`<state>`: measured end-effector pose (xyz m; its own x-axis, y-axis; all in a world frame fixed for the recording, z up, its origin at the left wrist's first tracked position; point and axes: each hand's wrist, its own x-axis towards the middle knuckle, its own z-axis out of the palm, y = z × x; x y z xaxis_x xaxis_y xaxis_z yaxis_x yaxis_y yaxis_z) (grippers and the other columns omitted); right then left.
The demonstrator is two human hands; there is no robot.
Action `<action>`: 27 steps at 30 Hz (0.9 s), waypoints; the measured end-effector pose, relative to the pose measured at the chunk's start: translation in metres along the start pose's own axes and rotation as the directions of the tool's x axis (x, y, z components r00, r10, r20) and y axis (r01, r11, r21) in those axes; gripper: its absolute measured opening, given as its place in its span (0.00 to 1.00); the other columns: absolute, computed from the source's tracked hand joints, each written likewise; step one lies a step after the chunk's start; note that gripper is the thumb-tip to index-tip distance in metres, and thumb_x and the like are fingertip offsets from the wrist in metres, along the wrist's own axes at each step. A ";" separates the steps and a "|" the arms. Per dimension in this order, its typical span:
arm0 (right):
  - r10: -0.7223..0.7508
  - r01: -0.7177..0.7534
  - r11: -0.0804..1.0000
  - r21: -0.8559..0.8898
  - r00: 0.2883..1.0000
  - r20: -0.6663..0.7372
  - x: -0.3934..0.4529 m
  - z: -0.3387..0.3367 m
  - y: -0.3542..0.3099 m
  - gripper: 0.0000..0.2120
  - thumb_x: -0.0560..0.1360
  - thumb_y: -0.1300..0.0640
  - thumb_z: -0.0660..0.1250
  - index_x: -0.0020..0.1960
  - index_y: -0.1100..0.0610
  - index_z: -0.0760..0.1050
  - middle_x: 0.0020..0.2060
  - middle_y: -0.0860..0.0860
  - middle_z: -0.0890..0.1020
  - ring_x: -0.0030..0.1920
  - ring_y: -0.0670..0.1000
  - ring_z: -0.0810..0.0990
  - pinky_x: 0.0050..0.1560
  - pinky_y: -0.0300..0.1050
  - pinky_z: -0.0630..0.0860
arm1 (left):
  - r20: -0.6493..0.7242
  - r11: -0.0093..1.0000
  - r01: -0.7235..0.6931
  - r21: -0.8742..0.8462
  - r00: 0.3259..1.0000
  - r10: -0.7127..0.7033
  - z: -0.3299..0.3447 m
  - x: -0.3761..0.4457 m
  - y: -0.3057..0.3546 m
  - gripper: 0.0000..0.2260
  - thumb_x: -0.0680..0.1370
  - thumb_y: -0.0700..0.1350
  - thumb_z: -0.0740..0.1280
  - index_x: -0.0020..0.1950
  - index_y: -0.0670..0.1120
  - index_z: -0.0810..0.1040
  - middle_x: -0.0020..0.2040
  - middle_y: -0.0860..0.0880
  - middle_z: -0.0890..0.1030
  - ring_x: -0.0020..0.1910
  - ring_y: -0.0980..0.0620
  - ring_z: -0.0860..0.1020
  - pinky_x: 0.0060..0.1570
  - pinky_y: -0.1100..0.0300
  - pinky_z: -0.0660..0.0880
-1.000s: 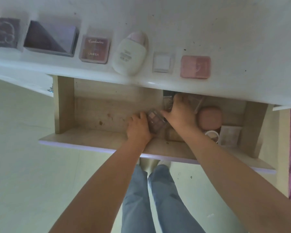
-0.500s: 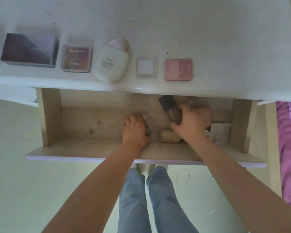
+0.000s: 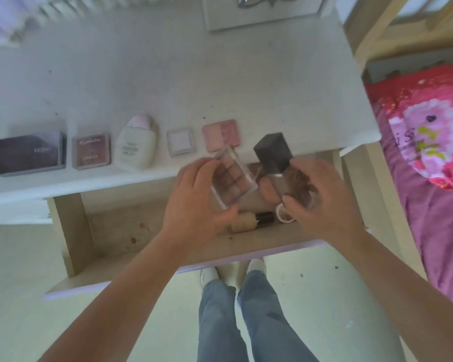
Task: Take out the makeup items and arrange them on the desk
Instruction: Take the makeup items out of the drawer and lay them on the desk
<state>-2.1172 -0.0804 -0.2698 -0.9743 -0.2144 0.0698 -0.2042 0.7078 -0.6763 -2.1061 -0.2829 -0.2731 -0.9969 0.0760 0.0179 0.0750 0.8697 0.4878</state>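
Left hand: the left hand is gripping the palette by its edges, fingers curling over the far side and thumb under the near end, above the open drawer.
Palette: a flat clear-plastic rectangle with a grid of pinkish-brown pans; its long axis is running from 11 o'clock to 5 o'clock, the far end reaching over the desk edge.
Right hand: the right hand is wrapping its fingers round the glass body of the bottle, thumb pressing the near side.
Bottle: a square glass body with brown liquid and a matte black cube cap; the cap is pointing toward 11 o'clock, the long axis tilting that way, hanging over the drawer's right half just beside the palette.
Drawer: pale wood grain with dark specks; a beige rounded tube with a dark cap is lying at 6 o'clock of the palette, long axis left to right, and a white ring-shaped thing is sitting partly hidden under the right hand.
Desk: a white, speckled top carrying a row along its near edge, left to right: dark box, maroon compact, cream oval lotion with pink cap pointing to 12 o'clock, small white square, pink compact.
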 end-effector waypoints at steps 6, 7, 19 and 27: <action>0.156 -0.175 0.978 -0.111 0.975 -0.162 0.045 -0.045 0.003 0.24 0.67 0.57 0.66 0.63 0.59 0.72 0.47 0.61 0.76 0.42 0.49 0.69 0.40 0.34 0.62 | 0.100 0.997 -0.075 0.001 0.992 0.075 -0.019 0.080 0.048 0.28 0.67 0.48 0.72 0.65 0.44 0.69 0.64 0.47 0.70 0.64 0.47 0.65 0.57 0.63 0.62; 0.180 -0.202 0.970 -0.135 0.971 -0.161 0.052 -0.048 0.004 0.25 0.69 0.58 0.67 0.65 0.58 0.70 0.48 0.60 0.75 0.43 0.49 0.68 0.41 0.35 0.61 | 0.139 0.996 -0.084 0.034 0.987 0.079 -0.017 0.092 0.051 0.27 0.68 0.47 0.72 0.65 0.44 0.69 0.64 0.47 0.70 0.64 0.47 0.65 0.57 0.61 0.63; 0.301 -0.289 0.926 -0.242 0.954 0.012 0.091 -0.034 0.023 0.23 0.74 0.56 0.63 0.68 0.53 0.66 0.55 0.59 0.72 0.51 0.59 0.75 0.45 0.38 0.64 | 0.411 0.955 -0.201 0.217 0.906 0.097 0.009 0.126 0.042 0.24 0.70 0.47 0.69 0.65 0.46 0.68 0.60 0.48 0.71 0.62 0.48 0.66 0.56 0.56 0.69; 0.260 -0.238 0.917 -0.319 0.965 0.027 0.097 -0.026 0.023 0.24 0.74 0.55 0.62 0.69 0.53 0.63 0.57 0.59 0.69 0.52 0.59 0.73 0.46 0.44 0.70 | 0.456 0.932 -0.228 0.283 0.886 0.078 0.004 0.118 0.040 0.31 0.72 0.50 0.69 0.72 0.45 0.62 0.74 0.45 0.58 0.73 0.46 0.54 0.68 0.52 0.62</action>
<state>-2.2191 -0.0674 -0.2600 -0.9908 -0.0412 -0.1289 0.0144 0.9150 -0.4031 -2.2203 -0.2368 -0.2551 -0.8681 0.3579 -0.3440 0.3030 0.9309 0.2039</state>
